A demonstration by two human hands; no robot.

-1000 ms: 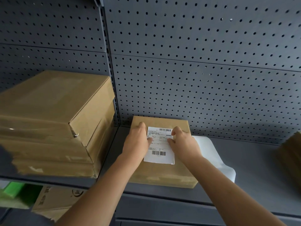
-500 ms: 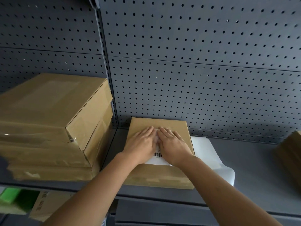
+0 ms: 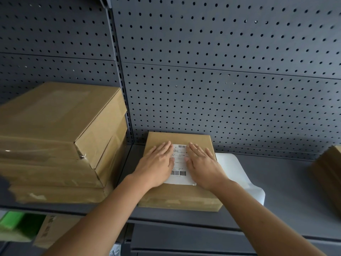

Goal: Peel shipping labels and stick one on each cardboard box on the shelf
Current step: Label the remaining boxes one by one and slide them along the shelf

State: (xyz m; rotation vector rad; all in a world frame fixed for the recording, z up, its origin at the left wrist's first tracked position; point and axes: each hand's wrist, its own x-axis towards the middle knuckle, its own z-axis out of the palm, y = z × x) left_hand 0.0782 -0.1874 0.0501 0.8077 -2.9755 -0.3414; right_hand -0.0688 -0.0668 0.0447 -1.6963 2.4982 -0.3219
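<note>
A flat brown cardboard box lies on the grey shelf against the pegboard back. A white shipping label with two barcodes lies flat on its top. My left hand presses flat on the label's left edge with straight fingers. My right hand presses flat on its right edge the same way. The label's middle strip shows between the two hands.
A stack of larger taped cardboard boxes fills the shelf to the left. White backing sheets lie right of the box. Another brown box sits at the right edge. The grey pegboard rises behind. A lower shelf holds a box and something green.
A second ago both hands pinched the label's sides while laying it down. They then flattened together over its middle, and now have slid apart toward its left and right edges.
</note>
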